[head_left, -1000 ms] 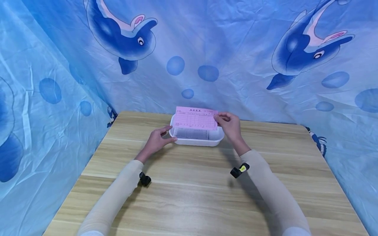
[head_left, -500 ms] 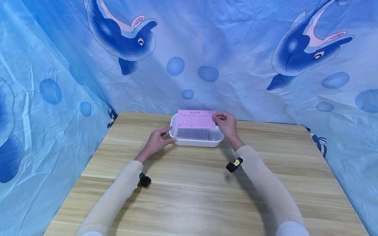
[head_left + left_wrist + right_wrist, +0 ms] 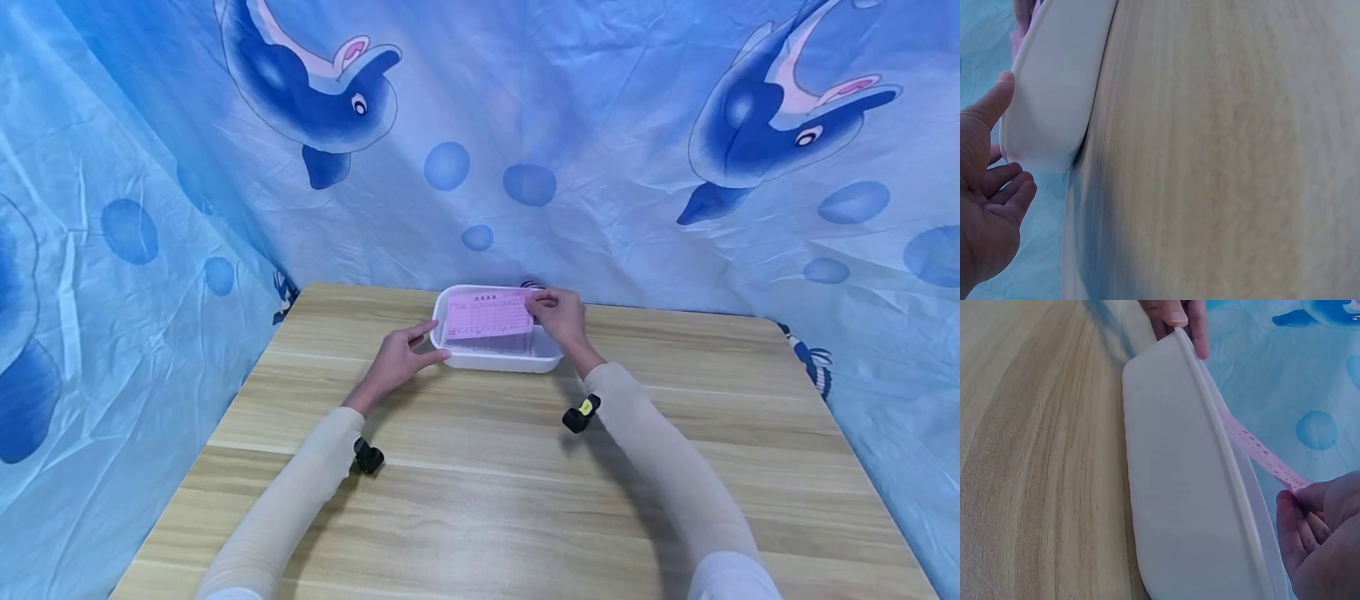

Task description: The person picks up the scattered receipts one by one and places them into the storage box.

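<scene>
A white plastic tray (image 3: 502,365) stands near the table's far edge. My left hand (image 3: 396,360) holds its near left corner, thumb on the front rim and fingers at the left side. In the left wrist view the thumb touches the tray rim while the lower fingers are loosely bent. At the right, my right hand (image 3: 561,318) pinches the upper right corner of a pink printed form (image 3: 487,314) between thumb and fingers. The form slants over the tray's inside. Below it shows a greyish printed sheet (image 3: 498,343) lying in the tray.
The wood-grain table (image 3: 465,500) ends close behind the tray. A blue curtain (image 3: 615,225) with dolphins hangs behind it and along the sides. Each sleeve carries a black wrist camera, one on the left (image 3: 367,457) and one on the right (image 3: 580,414).
My right hand has moved left and slightly down, bringing the pink form lower, within the tray's outline. My left hand has stayed at the tray's corner.
</scene>
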Demonstrator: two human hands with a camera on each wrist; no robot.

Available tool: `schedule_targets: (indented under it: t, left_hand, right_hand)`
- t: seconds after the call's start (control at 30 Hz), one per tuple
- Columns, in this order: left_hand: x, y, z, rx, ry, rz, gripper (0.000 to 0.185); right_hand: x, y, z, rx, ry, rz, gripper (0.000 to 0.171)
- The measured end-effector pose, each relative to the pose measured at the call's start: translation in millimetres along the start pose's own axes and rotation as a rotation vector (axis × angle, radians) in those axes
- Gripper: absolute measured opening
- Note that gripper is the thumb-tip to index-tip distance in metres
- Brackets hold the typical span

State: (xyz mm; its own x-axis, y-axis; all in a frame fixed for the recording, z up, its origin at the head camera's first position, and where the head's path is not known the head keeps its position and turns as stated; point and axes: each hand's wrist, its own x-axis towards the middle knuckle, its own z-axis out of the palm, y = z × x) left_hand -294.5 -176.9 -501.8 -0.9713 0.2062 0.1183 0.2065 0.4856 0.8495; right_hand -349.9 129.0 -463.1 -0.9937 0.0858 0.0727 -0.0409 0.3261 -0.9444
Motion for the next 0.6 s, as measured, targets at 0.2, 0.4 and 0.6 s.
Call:
schedule_targets:
  t: [0.2,0.4,0.6]
  left_hand:
    - [-1.0,-0.6,-0.6,-0.004,-0.009,0.005,0.078]
    - [-1.8,-0.2,-1.0,-0.004,-0.005,0.016,0.077]
    - [-1.1,-2.8,-1.1,-0.014,-0.010,0.013,0.077]
  right_hand:
    - [-0.8,-0.9,4.3,-0.039,-0.033,0.028,0.018]
    - [-2.8,-3.8,6.7,-0.093,-0.072,0.043,0.019]
    - [-3.9,-3.4,9.1,-0.179,-0.096,0.050,0.017]
